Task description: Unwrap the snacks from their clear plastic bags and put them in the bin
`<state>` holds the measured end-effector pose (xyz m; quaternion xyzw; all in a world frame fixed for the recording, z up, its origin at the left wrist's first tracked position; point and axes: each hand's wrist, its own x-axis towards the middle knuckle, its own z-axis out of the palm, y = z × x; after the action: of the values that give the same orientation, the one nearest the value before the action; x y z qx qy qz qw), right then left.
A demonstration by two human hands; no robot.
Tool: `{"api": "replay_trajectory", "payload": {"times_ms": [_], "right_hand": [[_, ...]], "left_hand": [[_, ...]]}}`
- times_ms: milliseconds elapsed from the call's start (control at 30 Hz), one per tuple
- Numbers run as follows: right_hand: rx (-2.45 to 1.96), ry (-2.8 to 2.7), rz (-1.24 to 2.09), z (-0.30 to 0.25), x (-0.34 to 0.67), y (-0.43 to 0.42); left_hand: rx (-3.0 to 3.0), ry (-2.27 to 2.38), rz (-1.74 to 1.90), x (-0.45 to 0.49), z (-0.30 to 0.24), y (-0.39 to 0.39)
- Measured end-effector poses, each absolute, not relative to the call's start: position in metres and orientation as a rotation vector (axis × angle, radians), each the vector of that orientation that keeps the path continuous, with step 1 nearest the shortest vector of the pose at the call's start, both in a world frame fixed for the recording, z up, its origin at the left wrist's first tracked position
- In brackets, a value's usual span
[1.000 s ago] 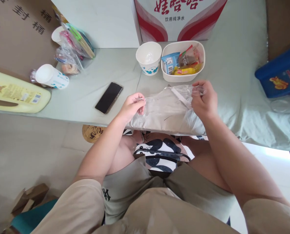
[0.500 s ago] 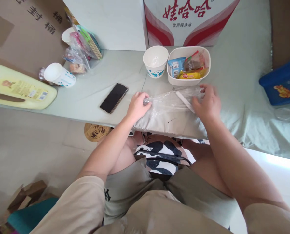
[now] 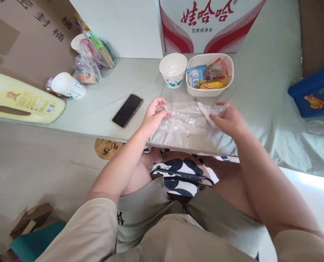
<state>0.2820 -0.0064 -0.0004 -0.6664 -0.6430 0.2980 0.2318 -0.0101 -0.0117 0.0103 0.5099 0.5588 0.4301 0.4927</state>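
A clear plastic bag (image 3: 187, 118) lies crumpled on top of a flat grey package (image 3: 190, 140) at the near edge of the pale green cloth-covered surface (image 3: 110, 98). My left hand (image 3: 153, 116) pinches the bag's left end with closed fingers. My right hand (image 3: 230, 118) grips the bag's right end, thumb and fingers pressed on the film. A white strip (image 3: 205, 111) shows through the plastic between the hands.
Behind the bag stand a white paper cup (image 3: 173, 70) and a white tub of snack packets (image 3: 209, 74). A black phone (image 3: 127, 110) lies to the left. A lying cup (image 3: 67, 86), a yellow jug (image 3: 20, 103), a red-and-white carton (image 3: 208, 22) and a blue box (image 3: 314, 92) ring the area.
Both hands have shifted on the plastic bag, bunching it up; the left hand has lifted its end slightly and the right hand has turned and moved a little nearer.
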Motion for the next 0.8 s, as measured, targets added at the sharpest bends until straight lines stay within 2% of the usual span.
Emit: {"api": "replay_trajectory", "payload": {"times_ms": [100,167,333,467,567,667,800], "right_hand": [[-1.743,-1.964,1.063,0.013,0.287,-0.019],[-1.678,-2.064,1.115,0.018,0.291,-0.024],[-1.853,-1.761,0.552,0.025,0.292,-0.025],[-1.573,-1.696,0.400,0.031,0.276,-0.030],[-1.226,-1.946,0.555,0.030,0.256,-0.036],[-0.944,-2.157,0.850,0.024,0.237,-0.041],[-0.836,-2.207,1.227,0.017,0.222,-0.044]], "left_hand": [[1.089,1.380,1.029,-0.010,0.019,-0.013],[1.113,1.428,1.007,-0.013,0.020,-0.010],[1.202,1.452,0.885,-0.016,0.013,-0.003],[1.221,1.338,0.739,-0.008,0.019,-0.009],[1.214,1.118,0.653,-0.001,0.031,-0.019],[1.190,0.952,0.571,0.003,0.043,-0.029],[1.159,0.904,0.526,0.002,0.053,-0.040]]}}
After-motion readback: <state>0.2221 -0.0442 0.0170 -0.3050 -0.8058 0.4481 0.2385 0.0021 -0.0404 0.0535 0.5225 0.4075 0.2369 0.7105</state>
